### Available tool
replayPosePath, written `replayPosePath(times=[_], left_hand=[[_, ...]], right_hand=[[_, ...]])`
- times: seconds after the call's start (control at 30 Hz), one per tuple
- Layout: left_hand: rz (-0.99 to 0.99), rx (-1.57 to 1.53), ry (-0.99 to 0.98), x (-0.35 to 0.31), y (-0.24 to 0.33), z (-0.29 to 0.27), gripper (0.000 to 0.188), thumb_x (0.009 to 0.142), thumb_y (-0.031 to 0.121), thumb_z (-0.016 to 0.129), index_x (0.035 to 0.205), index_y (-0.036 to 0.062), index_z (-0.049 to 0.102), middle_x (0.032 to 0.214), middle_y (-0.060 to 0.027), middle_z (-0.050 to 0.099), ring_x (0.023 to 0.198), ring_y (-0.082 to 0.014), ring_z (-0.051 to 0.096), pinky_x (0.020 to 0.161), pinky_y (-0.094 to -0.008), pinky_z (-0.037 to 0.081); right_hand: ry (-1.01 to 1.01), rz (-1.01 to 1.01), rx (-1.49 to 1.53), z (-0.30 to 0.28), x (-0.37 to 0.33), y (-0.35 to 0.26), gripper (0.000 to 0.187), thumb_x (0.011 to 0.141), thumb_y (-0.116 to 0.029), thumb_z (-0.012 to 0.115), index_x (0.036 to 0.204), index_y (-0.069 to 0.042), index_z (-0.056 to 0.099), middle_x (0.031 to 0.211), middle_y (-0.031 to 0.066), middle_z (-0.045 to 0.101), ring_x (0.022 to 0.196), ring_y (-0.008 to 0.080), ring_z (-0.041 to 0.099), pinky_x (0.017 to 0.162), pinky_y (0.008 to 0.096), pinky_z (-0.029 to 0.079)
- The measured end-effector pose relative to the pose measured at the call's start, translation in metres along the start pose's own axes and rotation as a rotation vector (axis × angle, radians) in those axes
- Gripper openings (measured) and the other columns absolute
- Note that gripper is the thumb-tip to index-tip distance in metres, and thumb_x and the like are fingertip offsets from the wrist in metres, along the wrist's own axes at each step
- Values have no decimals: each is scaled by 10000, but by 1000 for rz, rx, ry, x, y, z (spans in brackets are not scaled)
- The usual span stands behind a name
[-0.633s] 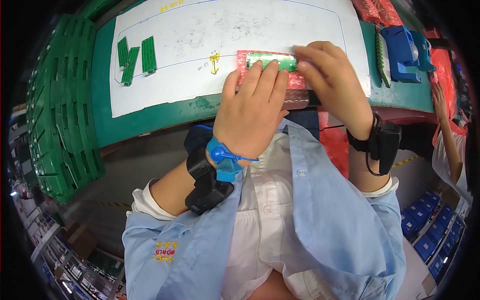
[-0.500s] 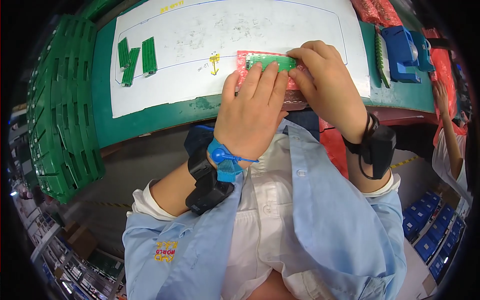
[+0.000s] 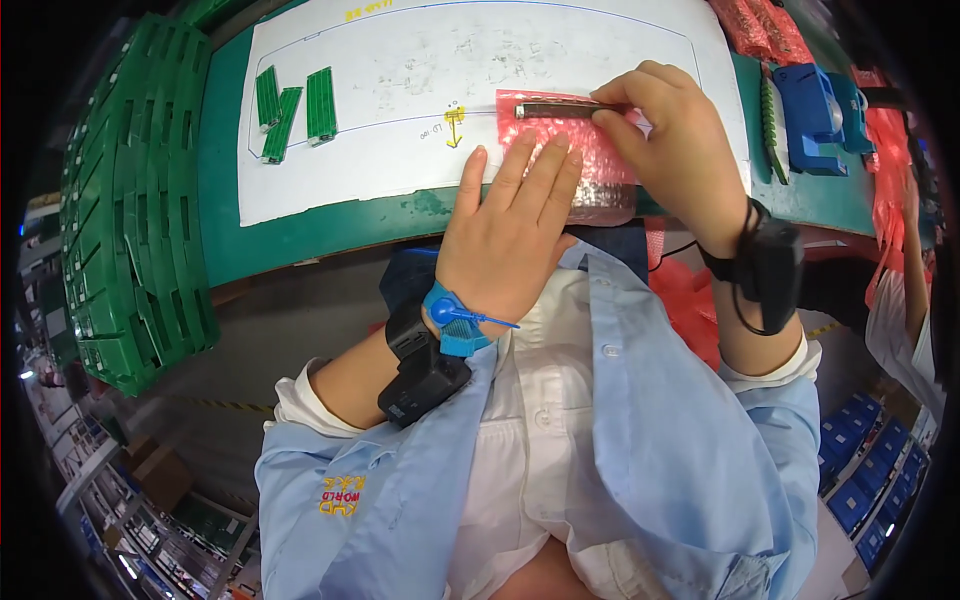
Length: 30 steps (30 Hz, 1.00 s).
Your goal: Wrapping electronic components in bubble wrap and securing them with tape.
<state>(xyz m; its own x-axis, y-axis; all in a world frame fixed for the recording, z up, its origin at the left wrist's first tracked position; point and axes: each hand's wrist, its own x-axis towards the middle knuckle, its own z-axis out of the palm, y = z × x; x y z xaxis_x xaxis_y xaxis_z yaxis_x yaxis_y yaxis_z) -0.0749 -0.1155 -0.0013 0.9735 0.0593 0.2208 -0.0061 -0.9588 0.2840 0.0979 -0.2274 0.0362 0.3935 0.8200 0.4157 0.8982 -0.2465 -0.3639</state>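
The right hand has its thumb and fingers clamped on the right end of a narrow circuit board, which lies crosswise over the upper part of a pink bubble-wrap sheet; a dark side of the board shows, with a small pale piece at its left end, and whether it rests on the wrap or is raised a little I cannot tell. The left hand is laid out flat with its fingers apart, the fingertips over the lower left part of the wrap, just below the board. Below the wrap, at the near edge of the green tabletop, sits a bubble-wrapped bundle. The wrap lies partly on a large white sheet marked with a blue outline and a yellow arrow. Near the sheet's left end are three green circuit boards, two of them close together at a slant. A blue tape dispenser stands to the right, beside a green ridged strip. Stacked green plastic trays rise at the far left. A blue wrist strap with a cord circles the left wrist.
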Motion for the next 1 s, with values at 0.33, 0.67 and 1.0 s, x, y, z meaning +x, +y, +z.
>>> replayPosePath(times=[0.33, 0.67, 1.0], left_hand=[[-52, 32, 125, 1, 3, -4, 647, 734, 277, 764, 1308, 66, 552, 1431, -90, 446, 1348, -274, 373, 1092, -490, 298], [-11, 48, 111, 0, 2, 2, 685, 710, 281, 784, 1313, 65, 541, 1415, -76, 475, 1300, -259, 433, 1057, -482, 328], [-8, 150, 146, -3, 2, 3, 533, 788, 302, 663, 1244, 37, 591, 1353, -110, 505, 1294, -270, 416, 1039, -493, 328]], right_hand=[[-40, -151, -114, 3, -9, -4, 183, 741, -15, 697, 923, -27, 678, 832, 90, 614, 814, 293, 578, 715, 376, 484], [-79, -180, -26, -7, -13, -7, 180, 770, -14, 686, 950, -21, 688, 824, 110, 614, 805, 302, 581, 732, 381, 484], [-167, -189, 149, 10, 62, -27, 213, 821, -67, 670, 1029, -22, 681, 920, 133, 653, 884, 336, 615, 811, 384, 488]])
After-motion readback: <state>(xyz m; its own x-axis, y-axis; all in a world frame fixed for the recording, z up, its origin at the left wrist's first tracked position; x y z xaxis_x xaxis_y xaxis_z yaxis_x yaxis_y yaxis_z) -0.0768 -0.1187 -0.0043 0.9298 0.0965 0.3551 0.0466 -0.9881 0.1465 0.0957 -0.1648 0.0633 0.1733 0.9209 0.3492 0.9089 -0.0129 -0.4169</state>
